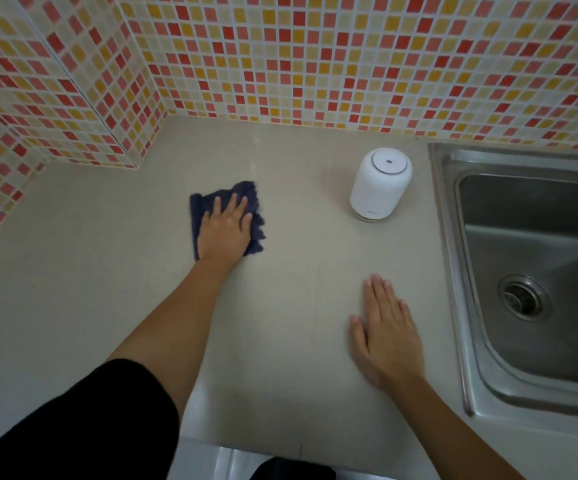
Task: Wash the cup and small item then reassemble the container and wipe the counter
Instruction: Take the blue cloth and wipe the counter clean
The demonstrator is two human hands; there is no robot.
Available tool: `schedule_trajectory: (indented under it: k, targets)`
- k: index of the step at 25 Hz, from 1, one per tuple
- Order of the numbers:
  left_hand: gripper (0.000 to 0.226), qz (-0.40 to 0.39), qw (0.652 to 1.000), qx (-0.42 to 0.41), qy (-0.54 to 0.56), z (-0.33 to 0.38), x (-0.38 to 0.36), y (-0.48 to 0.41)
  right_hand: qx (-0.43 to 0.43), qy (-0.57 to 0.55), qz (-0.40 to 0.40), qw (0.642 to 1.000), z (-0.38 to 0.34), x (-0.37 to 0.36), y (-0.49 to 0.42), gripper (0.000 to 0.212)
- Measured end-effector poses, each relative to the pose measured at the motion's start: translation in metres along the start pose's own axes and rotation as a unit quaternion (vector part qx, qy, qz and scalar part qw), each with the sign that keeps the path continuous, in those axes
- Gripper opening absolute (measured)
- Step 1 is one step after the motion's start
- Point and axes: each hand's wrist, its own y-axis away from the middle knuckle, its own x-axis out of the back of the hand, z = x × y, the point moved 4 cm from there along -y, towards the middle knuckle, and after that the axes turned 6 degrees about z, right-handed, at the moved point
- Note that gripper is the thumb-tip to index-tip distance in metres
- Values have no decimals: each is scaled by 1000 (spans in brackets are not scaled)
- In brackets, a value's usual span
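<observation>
The left hand (pixel 225 230) lay flat on the cloth (pixel 242 190), fingers straight and slightly spread, pressing it down on the counter (pixel 107 271); it did not pinch the cloth. The cloth was dark blue and folded, with its longer side running from front to back; it sat around the middle of the counter, somewhat toward the back edge. The right hand (pixel 388 341) rested flat on the bare counter, fingers straight and close together, holding nothing; it was nearer the front edge and near the sink (pixel 447 237).

The container (pixel 379 185) stood upright and closed, white, near the back edge and just beside the left rim of the sink; it was to the right of the cloth and well apart from it. I judge that washing and reassembly were done and only the wiping was in hand; a stroke to the right would bring the cloth toward the container, so the right hand, in front of it, seemed well placed to move it away.

The counter was pale and smooth; the sink was steel with a drain (pixel 523 299); the wall (pixel 315 57) behind had small red, orange and cream tiles.
</observation>
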Motion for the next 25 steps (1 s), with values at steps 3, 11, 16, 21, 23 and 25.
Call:
schedule_trajectory:
  k: [3, 11, 16, 21, 23, 25]
  targets:
    - [47, -4, 983, -182, 31, 59, -11, 34, 7, 4, -1, 1000, -1, 0, 0, 67]
    - [49, -36, 952, -297, 66, -54, 29, 139, 0, 22, 10, 1000, 1, 0, -1, 64]
    - [48, 34, 999, -40, 6, -45, 4, -17, 4, 14, 15, 1000, 2, -1, -1, 65]
    - [49, 15, 984, -174, 18, 51, -15, -2, 14, 10, 23, 1000, 3, -2, -5, 64]
    - [47, 8, 951, -309, 25, 75, -14, 61, 10, -16, 20, 1000, 2, 0, -2, 64]
    - [45, -35, 921, -385, 47, 75, -3, 138, 13, -57, 9, 998, 4, 7, 3, 65]
